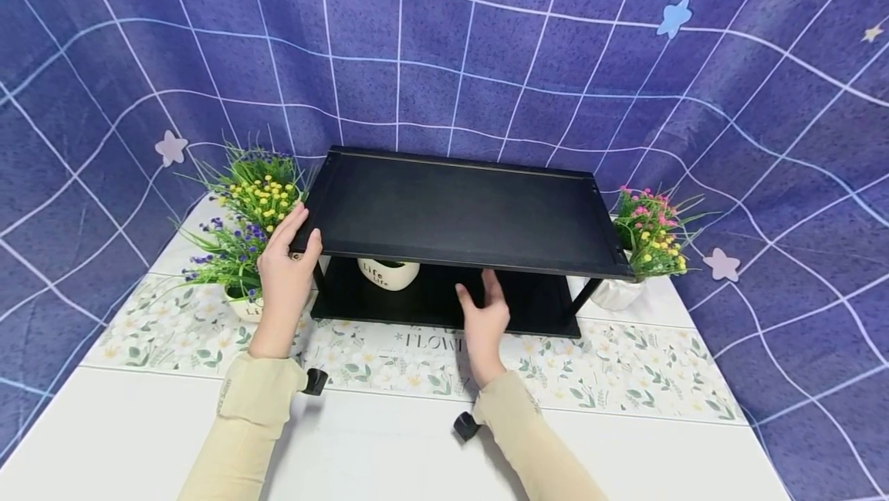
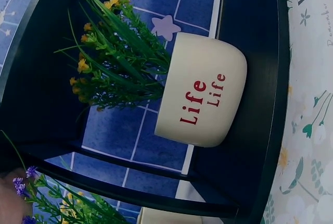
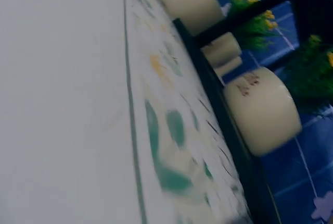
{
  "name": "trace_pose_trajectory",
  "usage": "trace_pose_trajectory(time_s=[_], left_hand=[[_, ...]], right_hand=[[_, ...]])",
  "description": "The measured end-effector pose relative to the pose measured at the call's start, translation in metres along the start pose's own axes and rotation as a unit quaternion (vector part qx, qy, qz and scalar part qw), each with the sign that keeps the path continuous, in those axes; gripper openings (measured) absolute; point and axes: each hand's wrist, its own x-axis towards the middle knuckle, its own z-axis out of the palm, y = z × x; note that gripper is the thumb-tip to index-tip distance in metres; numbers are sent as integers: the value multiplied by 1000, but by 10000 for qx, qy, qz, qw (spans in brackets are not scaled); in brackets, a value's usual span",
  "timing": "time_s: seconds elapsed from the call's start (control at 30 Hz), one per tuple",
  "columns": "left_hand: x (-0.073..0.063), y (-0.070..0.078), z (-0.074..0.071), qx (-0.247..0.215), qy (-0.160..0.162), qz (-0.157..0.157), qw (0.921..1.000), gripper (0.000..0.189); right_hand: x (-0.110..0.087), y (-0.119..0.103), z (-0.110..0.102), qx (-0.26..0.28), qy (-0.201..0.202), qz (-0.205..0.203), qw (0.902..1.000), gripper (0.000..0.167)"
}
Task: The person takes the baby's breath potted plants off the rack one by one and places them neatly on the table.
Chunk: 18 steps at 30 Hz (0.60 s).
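Observation:
A black two-tier shelf [image 1: 458, 211] stands on the table. On its lower board sits a cream pot [image 1: 389, 275] lettered "Life", mostly covered by the top board in the head view. The left wrist view shows this pot [image 2: 205, 94] upright with green leaves and yellow flowers. My left hand [image 1: 285, 273] rests at the shelf's front left corner, thumb by the front edge and straight fingers along the side. Right of the pot, my right hand [image 1: 484, 327] reaches under the top board's front edge, fingers extended and spread, holding nothing visible; its fingertips are partly hidden.
Left of the shelf stand potted plants with purple flowers [image 1: 239, 254] and yellow flowers [image 1: 264, 200]. Right of it is a white pot [image 1: 618, 292] with pink and yellow flowers. A floral runner [image 1: 389, 358] crosses the white table [image 1: 375, 447]; a blue gridded curtain [image 1: 444, 45] hangs behind.

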Motion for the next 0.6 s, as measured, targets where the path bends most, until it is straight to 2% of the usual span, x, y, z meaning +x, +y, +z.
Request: trace_pose_trajectory(time_s=[0.2,0.37,0.6], left_hand=[[0,1,1,2,35,33,10000,43],[-1,3,0,-26,-4,7,10000,42],[-1,2,0,-38,41,32,10000,42]], right_hand=[[-3,8,35,-594,-531,-157,9967,66],[-1,13,55,-1007,-910,-211,9905,69],[4,15,75,-960,-1325,-204,9863,68]])
